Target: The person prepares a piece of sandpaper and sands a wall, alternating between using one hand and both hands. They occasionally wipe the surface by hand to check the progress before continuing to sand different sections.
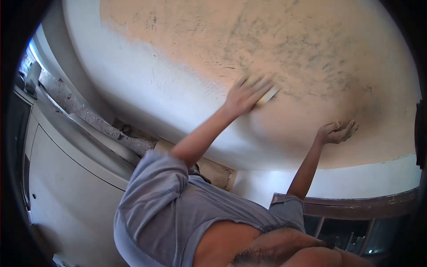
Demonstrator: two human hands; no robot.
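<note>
My left hand (pixel 249 95), blurred by motion, lies against the peach-coloured coating (pixel 178 33), its back toward me. A small flat pale piece (pixel 268 96), whitish to yellow, sticks out beside the fingers, pressed under the hand. Whether it is a scraper or a sanding piece cannot be made out. Dark scratches and smudges mark the coating around and above the hand. My right hand (pixel 338 132) is raised further right, cupped with its fingers loosely curled and apart. Pale dust covers its fingertips, and nothing shows in it.
A white band of wall (pixel 147 66) borders the coating on the left. Below left stands a large beige panelled body (pixel 75 178). Brown-framed glass panes (pixel 342 231) are at lower right. My grey shirt (pixel 191 209) and part of a face fill the bottom.
</note>
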